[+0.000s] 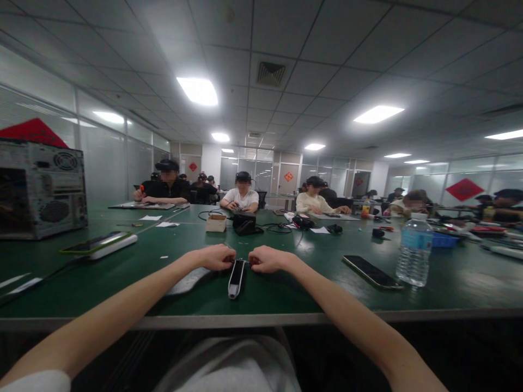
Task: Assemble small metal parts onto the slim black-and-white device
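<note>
on the table [278,300], computer case [61,188] far left, device [236,280] mid-front, phone [371,271] and bottle [414,258] to its right

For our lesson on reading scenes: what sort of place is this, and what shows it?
Probably an electronics workroom, or a training room: a computer case stands on a large green table, with several people seated beyond.

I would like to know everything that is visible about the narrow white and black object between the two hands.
The narrow white and black object has a long, slim body: a smooth white frame, plastic by its look, borders a dark strip on top, and the near end is white. It appears to lie on the green table, lengthwise toward the viewer. The left hand and right hand flank its far end; whether either touches it is unclear.
</note>
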`<state>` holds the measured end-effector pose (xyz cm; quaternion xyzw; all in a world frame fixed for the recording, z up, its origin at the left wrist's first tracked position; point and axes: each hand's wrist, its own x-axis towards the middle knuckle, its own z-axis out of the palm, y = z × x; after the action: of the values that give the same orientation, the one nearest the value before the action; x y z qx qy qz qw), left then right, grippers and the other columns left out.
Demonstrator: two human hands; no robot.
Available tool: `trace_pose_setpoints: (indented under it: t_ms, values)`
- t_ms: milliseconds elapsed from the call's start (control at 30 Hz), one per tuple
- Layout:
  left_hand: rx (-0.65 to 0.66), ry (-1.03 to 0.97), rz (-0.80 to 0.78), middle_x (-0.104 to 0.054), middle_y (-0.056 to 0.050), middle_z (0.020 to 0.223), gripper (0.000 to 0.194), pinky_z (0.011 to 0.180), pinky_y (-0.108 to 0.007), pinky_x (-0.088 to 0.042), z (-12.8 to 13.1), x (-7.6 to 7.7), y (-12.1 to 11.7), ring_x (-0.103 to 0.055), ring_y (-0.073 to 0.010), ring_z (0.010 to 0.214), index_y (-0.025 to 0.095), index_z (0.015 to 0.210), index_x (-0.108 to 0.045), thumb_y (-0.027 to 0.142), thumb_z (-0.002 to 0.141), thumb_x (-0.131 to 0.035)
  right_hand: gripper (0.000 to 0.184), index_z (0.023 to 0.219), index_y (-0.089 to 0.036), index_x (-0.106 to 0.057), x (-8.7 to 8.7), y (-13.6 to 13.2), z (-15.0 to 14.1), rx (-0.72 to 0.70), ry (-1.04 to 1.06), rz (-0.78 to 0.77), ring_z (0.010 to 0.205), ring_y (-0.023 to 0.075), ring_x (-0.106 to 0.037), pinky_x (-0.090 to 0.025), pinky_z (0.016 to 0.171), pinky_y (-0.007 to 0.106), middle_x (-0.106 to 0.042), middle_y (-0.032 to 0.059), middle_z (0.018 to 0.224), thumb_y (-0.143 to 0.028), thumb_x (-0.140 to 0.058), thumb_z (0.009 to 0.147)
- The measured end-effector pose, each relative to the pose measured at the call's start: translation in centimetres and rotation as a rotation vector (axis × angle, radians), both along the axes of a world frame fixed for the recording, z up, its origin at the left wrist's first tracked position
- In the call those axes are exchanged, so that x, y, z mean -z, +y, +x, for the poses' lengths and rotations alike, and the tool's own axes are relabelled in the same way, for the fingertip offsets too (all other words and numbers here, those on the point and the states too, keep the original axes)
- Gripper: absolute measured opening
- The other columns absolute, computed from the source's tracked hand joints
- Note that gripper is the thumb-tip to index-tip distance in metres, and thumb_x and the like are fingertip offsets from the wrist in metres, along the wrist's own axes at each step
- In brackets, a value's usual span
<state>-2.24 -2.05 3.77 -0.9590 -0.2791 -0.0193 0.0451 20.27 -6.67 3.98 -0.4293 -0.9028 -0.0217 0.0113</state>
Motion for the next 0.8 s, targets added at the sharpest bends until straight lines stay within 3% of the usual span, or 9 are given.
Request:
trace_pose_setpoints:
  t_ms: [300,800]
  values:
    - [0.023,0.0,0.026,-0.062,0.0,0.075,0.006,0.056,-0.024,-0.037,0.1,0.6,0.3,-0.056,-0.0162,0.067,0.02,0.085,-0.056,0.024,0.082,-0.052,0.025,0.096,-0.013,-0.067,-0.2,-2.0,-0.8,0.017,-0.115,0.092,0.085,0.0244,-0.062,-0.044,0.064,0.03,-0.066,0.0152,0.097,-0.028,-0.052,0.082]
    - [0.004,0.006,0.017,-0.06,0.0,0.073,0.006,0.055,-0.024,-0.037,0.4,0.1,-0.7,-0.055,-0.0152,0.065,0.019,0.082,-0.055,0.024,0.082,-0.052,0.022,0.093,-0.013,-0.069,0.8,0.2,-0.3,-0.092,0.02,0.143,0.078,0.0173,-0.06,-0.038,0.065,0.025,-0.069,0.0097,0.09,-0.027,-0.053,0.088]
